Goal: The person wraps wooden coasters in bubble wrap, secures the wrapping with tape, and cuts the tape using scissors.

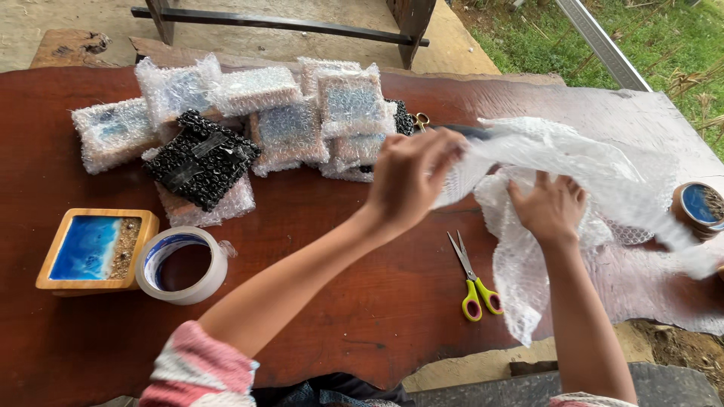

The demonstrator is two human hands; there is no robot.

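Note:
My left hand point(411, 177) pinches the edge of a clear bubble-wrap sheet point(573, 162) and lifts it above the dark red wooden table point(317, 301). My right hand point(549, 207) presses flat on the crumpled part of the same sheet, fingers spread. Scissors with yellow and pink handles point(473, 277) lie on the table between my two forearms, just left of the wrap.
Several bubble-wrapped parcels point(290, 113), one in black wrap point(200, 158), are piled at the back left. A wooden-framed blue resin piece point(94, 249) and a roll of clear tape point(183, 265) sit at the front left. A round blue piece point(700, 205) sits far right. Grass lies beyond.

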